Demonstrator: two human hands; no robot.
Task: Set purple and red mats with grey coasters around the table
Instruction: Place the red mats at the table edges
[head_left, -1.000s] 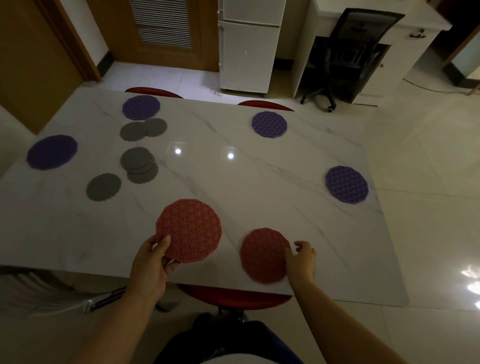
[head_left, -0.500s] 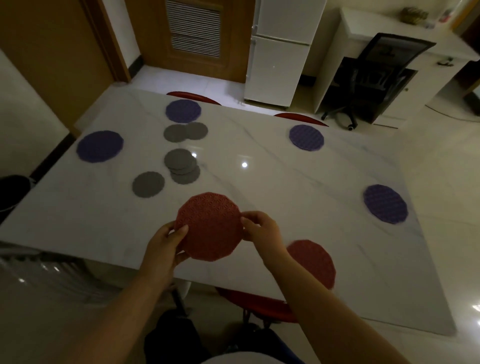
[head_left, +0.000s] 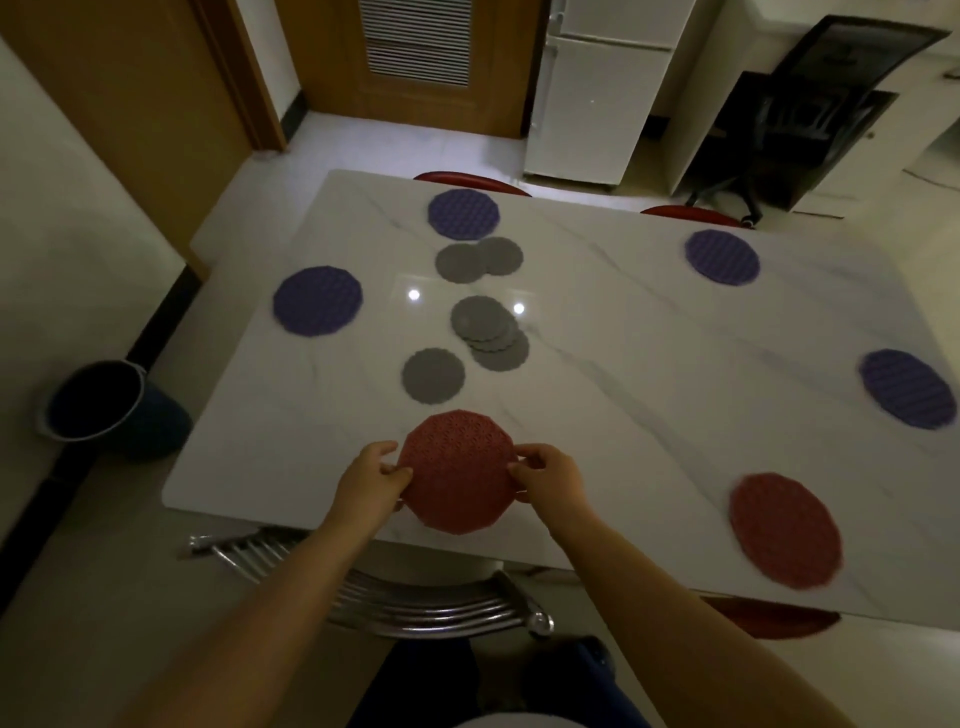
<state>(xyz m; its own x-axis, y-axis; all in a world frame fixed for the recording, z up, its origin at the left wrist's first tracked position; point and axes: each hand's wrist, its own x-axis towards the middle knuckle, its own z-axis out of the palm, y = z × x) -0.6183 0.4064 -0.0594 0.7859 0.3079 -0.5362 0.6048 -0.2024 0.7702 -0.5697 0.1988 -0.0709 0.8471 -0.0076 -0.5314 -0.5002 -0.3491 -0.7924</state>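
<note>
Both hands hold one red mat (head_left: 458, 470) at the near edge of the white marble table (head_left: 649, 374): my left hand (head_left: 371, 480) pinches its left rim, my right hand (head_left: 548, 478) its right rim. A second red mat (head_left: 785, 535) lies flat near the front right edge. Several purple mats lie around the table: far left (head_left: 318, 300), back left (head_left: 463, 213), back right (head_left: 721, 256), right edge (head_left: 906, 387). Several grey coasters sit in the middle left: a pair (head_left: 478, 259), a small stack (head_left: 491, 332), a single one (head_left: 433, 375).
A metal-backed chair (head_left: 415, 597) stands tucked under the near edge in front of me. Red chair seats (head_left: 472, 181) show beyond the far edge and below the front right. A dark bucket (head_left: 104, 405) stands on the floor at the left. A fridge and an office chair stand behind.
My right hand left the second red mat on the table and joined my left hand on the first red mat. I have moved left along the table, the held mat coming down towards the near edge.
</note>
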